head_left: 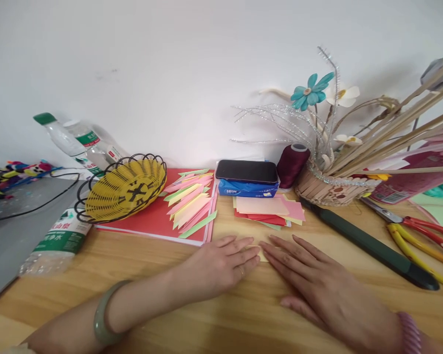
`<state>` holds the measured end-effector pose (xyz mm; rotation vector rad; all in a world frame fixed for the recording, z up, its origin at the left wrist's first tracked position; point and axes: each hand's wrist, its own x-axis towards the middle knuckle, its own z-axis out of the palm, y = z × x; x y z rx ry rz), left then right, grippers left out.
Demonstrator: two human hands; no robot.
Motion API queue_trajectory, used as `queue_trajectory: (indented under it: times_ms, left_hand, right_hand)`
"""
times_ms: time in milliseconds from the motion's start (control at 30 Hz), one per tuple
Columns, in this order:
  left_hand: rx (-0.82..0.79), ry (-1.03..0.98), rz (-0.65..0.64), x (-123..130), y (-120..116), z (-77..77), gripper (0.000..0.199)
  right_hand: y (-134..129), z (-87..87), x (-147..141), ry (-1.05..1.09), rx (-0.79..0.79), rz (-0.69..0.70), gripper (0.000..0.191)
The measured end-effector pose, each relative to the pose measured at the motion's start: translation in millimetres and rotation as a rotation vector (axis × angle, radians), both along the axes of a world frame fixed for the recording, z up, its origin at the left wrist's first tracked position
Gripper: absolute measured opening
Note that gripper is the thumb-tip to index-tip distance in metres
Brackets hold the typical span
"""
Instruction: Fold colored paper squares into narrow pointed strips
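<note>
Pressing a yellow slip (264, 257) to the tabletop (140, 258) with hands (221, 263) flat, near a planter (339, 192) holding flowers (307, 92) and sticks (372, 151).

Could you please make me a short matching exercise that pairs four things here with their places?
Things
1. Black rectangular phone
2. Oval yellow woven basket
3. Small pale-yellow paper piece
4. Maroon thread spool

Places
A. At the fingertips of the left hand and right hand
B. On the blue rectangular pack
C. Beside the light-brown flower holder
D. Partly over the flat red sheet

Pairs: 1-B; 2-D; 3-A; 4-C
</note>
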<state>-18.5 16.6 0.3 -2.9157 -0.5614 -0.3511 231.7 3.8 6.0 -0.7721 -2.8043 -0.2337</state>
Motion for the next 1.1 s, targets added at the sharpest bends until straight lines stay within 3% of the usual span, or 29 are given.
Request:
queue_trajectory:
  times_ms: [233,600,800,967,1100]
  left_hand:
    - [-0.091,0.006,0.001,-10.4,2.2,-3.3,0.030]
    - [-0.406,0.067,0.110,-18.6,3.3,2.4,0.046]
    - [-0.339,0.015,0.098,-17.6,0.4,-0.2,0.043]
    - [-0.136,-0.076,0.023,-12.8,1.2,-0.2,0.029]
    - [0.006,-0.190,-0.038,-1.9,7.1,0.0,0.020]
  right_hand:
    - [1.4,-2.0,12.3,-0.030,-0.222,0.006,0.067]
    - [-1.9,-1.0,16.7,-0.026,-0.247,-0.020,0.068]
    - [-7.3,-3.0,25.2,-0.002,-0.209,-0.100,0.062]
    - [-11.1,-2.9,15.4,0.042,0.051,-0.136,0.051]
    - [-9.0,4.4,0.5,0.080,0.103,-0.053,0.033]
